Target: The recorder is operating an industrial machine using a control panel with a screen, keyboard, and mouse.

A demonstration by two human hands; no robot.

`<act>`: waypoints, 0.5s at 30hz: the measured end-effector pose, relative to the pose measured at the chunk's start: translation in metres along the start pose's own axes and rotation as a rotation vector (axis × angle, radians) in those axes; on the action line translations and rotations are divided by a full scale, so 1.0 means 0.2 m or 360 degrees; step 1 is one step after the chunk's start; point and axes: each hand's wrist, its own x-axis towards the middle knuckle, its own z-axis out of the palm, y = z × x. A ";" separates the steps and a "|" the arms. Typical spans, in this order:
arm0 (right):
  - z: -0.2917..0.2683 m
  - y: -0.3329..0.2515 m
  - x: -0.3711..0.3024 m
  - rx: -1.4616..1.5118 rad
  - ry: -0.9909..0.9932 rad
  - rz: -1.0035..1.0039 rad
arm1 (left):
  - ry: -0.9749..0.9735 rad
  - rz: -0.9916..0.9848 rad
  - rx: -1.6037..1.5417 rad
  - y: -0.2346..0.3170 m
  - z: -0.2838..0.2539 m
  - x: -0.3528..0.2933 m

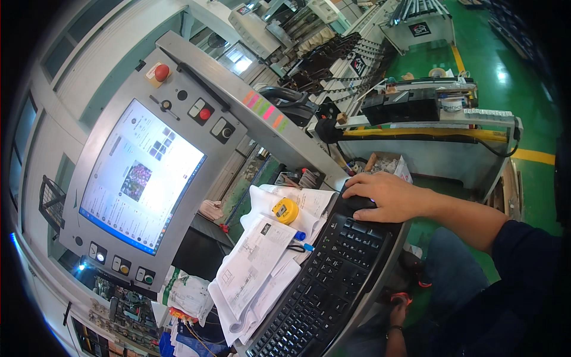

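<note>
My right hand (386,196) rests over a black computer mouse (359,203), its fingers curved round it, at the far end of a black keyboard (324,276). Lower down, below the keyboard's edge, my left hand (397,315) hangs near my legs, with a dark band at the wrist. An orange-red shape (402,297) lies right by its fingers; whether the hand holds it is unclear. Left of the keyboard lie printed drawing sheets (253,262), with a yellow tape measure (285,210) and a blue-capped marker (300,237) on top.
A grey control panel (238,134) with a lit screen (143,175), red buttons and knobs stands at the left. Behind my right hand is a machine frame with a yellow bar (416,134) and a black box (401,106). A plastic bag (187,294) sits below the panel.
</note>
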 end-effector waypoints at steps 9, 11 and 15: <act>0.00 0.00 0.00 -0.0009 0.0007 0.0000 | 0.0033 0.0028 0.0167 0.01 -0.01 -0.01; 0.00 0.00 0.00 -0.0016 0.0010 0.0011 | 0.0010 0.0041 0.0129 0.00 -0.01 -0.01; 0.00 0.00 0.00 -0.0010 0.0007 0.0002 | 0.0007 -0.0001 0.0077 0.00 -0.01 -0.01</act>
